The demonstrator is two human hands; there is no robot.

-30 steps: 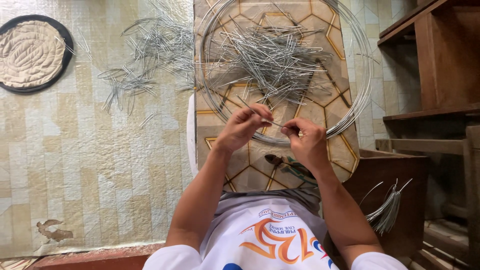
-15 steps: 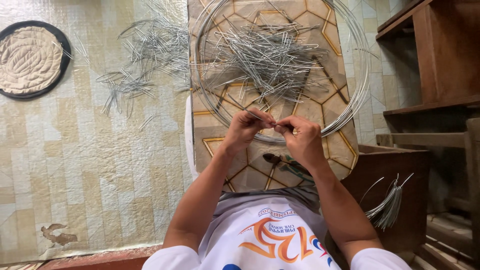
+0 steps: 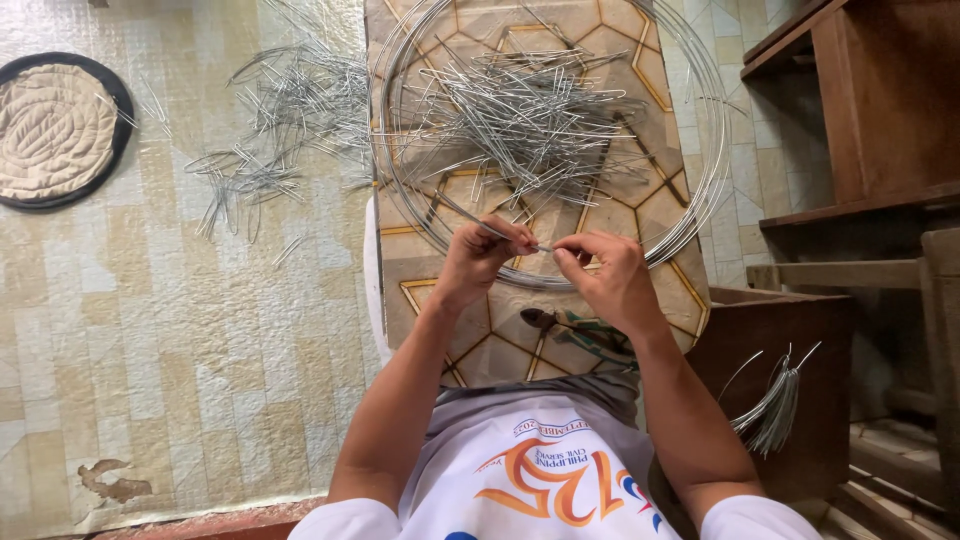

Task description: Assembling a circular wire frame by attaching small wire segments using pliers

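My left hand (image 3: 487, 257) and my right hand (image 3: 603, 270) meet over a patterned board (image 3: 440, 300) on my lap. Both pinch one thin metal wire piece (image 3: 495, 229) that runs between the fingertips and sticks out up and to the left. A large coil of silver wire (image 3: 705, 190) lies on the board around a pile of bent wire pieces (image 3: 530, 110), just beyond my hands. Pliers with green handles (image 3: 580, 333) rest on the board below my right wrist.
More bent wire pieces (image 3: 270, 120) lie scattered on the tiled floor at left. A round mat (image 3: 50, 130) sits at far left. Wooden furniture (image 3: 870, 120) and a wooden box (image 3: 790, 350) stand at right, with a wire bundle (image 3: 775, 410) beside my right arm.
Both hands have shifted slightly while working the wire piece; the fingertips are now closer together on it. The camera view has moved a little.
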